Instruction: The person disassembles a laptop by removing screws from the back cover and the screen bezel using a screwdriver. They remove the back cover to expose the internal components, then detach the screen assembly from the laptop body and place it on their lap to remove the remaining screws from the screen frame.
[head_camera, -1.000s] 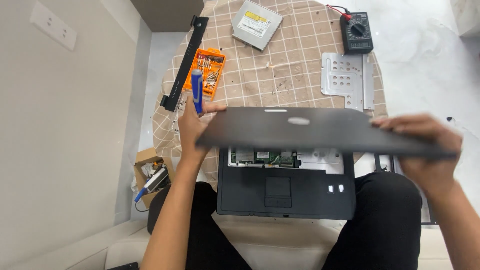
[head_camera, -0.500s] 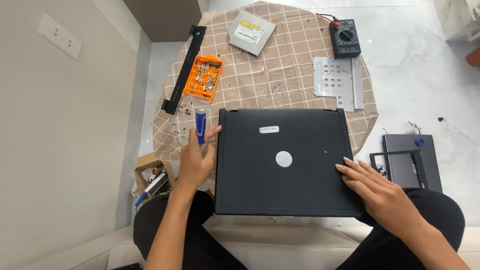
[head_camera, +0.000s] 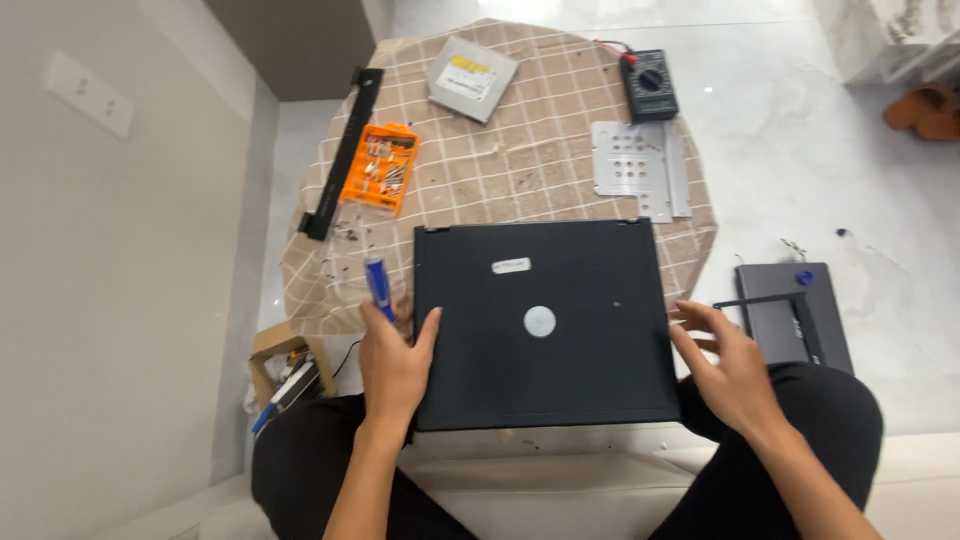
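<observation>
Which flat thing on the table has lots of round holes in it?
The silver metal plate beside the black multimeter. The grey disc drive has a yellow sticker instead, no holes.

laptop (head_camera: 545, 325): black, round silver mark
screwdriver (head_camera: 379, 287): blue
bit case (head_camera: 379, 168): orange
tablecloth (head_camera: 520, 180): tan, white checks
multimeter (head_camera: 650, 84): black
bracket plate (head_camera: 638, 170): silver
</observation>
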